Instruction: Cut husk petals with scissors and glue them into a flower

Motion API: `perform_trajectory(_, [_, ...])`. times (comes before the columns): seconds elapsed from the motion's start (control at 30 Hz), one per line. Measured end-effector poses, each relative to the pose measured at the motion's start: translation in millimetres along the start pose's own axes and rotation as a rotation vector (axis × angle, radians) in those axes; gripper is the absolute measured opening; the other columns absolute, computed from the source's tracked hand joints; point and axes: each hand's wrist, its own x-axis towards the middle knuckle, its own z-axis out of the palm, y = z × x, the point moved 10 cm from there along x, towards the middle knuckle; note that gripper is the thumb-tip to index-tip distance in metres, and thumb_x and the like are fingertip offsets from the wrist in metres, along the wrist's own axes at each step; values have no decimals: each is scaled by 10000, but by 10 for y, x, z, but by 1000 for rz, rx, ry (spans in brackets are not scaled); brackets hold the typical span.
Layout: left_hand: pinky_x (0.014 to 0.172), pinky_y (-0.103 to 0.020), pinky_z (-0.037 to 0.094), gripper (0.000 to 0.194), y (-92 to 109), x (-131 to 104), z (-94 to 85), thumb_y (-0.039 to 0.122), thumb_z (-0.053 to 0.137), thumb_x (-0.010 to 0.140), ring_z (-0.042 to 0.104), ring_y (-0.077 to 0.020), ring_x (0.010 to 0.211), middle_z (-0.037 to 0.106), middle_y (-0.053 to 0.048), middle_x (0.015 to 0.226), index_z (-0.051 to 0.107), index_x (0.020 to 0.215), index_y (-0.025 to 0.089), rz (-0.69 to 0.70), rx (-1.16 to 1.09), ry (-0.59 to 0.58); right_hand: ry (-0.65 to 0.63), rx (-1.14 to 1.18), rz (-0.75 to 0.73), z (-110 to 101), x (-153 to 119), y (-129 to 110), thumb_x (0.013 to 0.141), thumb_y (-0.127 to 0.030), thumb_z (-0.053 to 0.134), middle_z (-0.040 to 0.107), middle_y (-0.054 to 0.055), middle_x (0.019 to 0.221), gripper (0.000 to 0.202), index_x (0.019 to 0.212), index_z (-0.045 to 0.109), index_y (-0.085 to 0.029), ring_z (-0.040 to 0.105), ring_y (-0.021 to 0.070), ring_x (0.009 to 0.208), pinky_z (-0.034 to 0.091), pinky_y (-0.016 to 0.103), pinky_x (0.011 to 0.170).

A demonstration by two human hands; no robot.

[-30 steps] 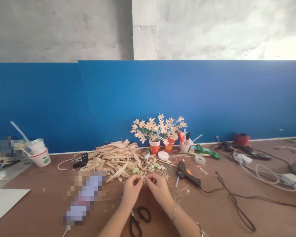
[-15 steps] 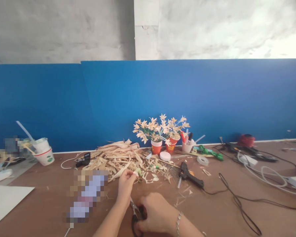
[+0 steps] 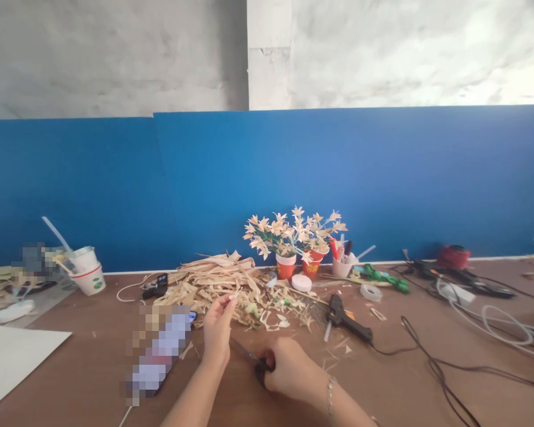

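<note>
My left hand (image 3: 218, 329) is closed in a pinch, its fingertips raised in front of the pile of dried husks (image 3: 218, 273). Between thumb and finger shows the tip of a small pale strip (image 3: 237, 293), mostly hidden by the fingers. My right hand (image 3: 289, 365), with a bracelet at the wrist, grips the black handles of the scissors (image 3: 251, 356) just above the table. Their blades point left and away, toward the left wrist, and look nearly closed. Husk scraps (image 3: 282, 321) lie beyond the right hand.
A black glue gun (image 3: 347, 319) lies to the right, its cord trailing over the table. Behind stand two red cups (image 3: 286, 270) of pale flowers and a pen cup (image 3: 342, 268). On the left are a blurred-out phone (image 3: 187, 332), white paper (image 3: 22, 362) and a paper cup (image 3: 89, 281).
My left hand has moved left and slightly up, away from the scraps. My right hand has shifted a little away and right, and the scissors' handles have come together.
</note>
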Motion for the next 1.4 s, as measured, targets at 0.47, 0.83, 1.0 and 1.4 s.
perform_trajectory(0.47, [543,-178,398,303,-378,-165,181,289,787,538,532,-76,566,587,26,622,567,687,143,-325,-310,-7,26,1140,150,105,186,210,622,-469,719,510,-58,636,438,868,495,-184,505,74,525,324,176,475])
perform_trajectory(0.83, [441,-178,413,320,-364,-459,359,430,673,657,581,-112,557,624,-4,703,505,765,180,-330,-168,-63,-69,1125,-11,350,229,1,668,-599,628,550,-39,627,506,866,418,-183,492,73,505,336,170,439])
perform_trajectory(1.0, [263,-165,296,321,-419,-504,375,463,637,668,520,-96,394,620,14,715,495,789,202,-378,-101,-88,-67,1137,-49,321,237,-1,692,-577,623,535,-46,636,470,849,420,-182,493,64,488,316,153,406])
perform_trajectory(1.4, [311,-172,349,276,-406,-490,399,389,658,659,541,-103,431,630,-1,705,496,765,191,-395,-156,-100,-55,1088,-37,343,243,75,717,-540,619,524,-59,584,433,865,424,-184,469,52,420,264,129,340])
